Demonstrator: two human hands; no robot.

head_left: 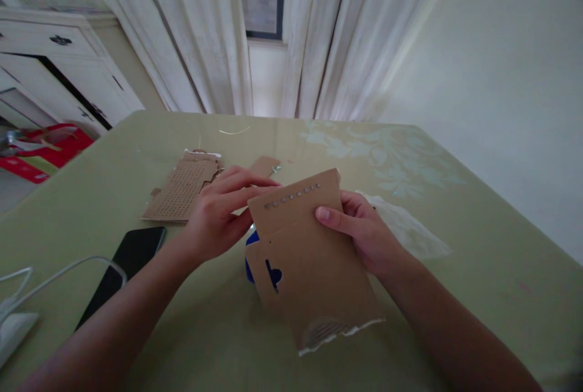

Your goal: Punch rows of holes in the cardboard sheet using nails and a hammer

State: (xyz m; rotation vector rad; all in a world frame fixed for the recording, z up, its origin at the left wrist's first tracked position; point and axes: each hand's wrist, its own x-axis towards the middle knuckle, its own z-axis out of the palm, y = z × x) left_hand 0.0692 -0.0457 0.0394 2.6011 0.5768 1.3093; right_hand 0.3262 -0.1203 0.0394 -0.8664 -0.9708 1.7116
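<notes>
The right hand (364, 231) grips the right edge of a brown cardboard package (310, 258) with a torn lower edge, thumb pressed across its front and the other fingers curled behind it. The left hand (218, 216) is loosely curled, its fingertips pinching the package's upper left corner beside a row of small round dots. The package is held tilted just above the pale green surface (455, 295), and something blue (249, 252) shows through a heart-shaped cut-out and at the left edge.

Beyond the left hand lies a flat brown cardboard sheet punched with rows of tiny holes (182, 189), with smaller brown scraps near it. By the left forearm rests a black phone (122, 270), with a white cable (54, 273) looping past it.

With one end already torn open, the package could, I judge, let the blue contents slip out if tilted further. A hard pull at the corner might rip the cardboard unevenly.
</notes>
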